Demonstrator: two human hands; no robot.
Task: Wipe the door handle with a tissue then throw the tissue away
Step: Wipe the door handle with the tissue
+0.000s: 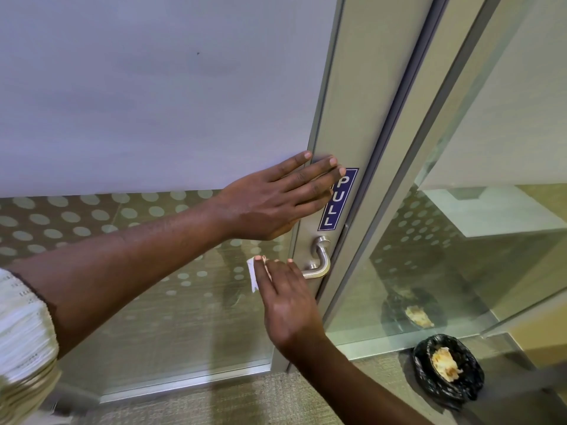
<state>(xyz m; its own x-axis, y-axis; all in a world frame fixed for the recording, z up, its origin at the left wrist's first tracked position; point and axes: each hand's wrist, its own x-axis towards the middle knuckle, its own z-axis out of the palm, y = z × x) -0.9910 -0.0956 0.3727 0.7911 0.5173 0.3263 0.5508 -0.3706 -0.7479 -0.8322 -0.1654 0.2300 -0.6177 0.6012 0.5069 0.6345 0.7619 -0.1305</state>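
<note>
1. At the free end of the door handle (317,261), the right hand (287,302) is curled over a white tissue (253,276), pinning it under the fingers; one edge of the tissue sticks out past the fingertips on the side away from the lever.
2. To wipe well, I judge the hand should wrap the tissue fully around the lever and slide along it toward the bend, then turn to reach the underside and the neck.
3. The tissue looks thin, soft and crumpled, so firm pressure matters and it may tear on edges.
4. Just beyond the fingers, the handle is a smooth, brushed-metal lever, round in section, curving in an L from its base.
5. Above the right hand, the left hand (276,199) lies flat and wide open against the door (346,124), holding nothing, beside a blue PULL sign (337,200).
6. Below and beyond, on the carpet, a crinkled black bin bag (449,371) sits open with scraps inside.
</note>
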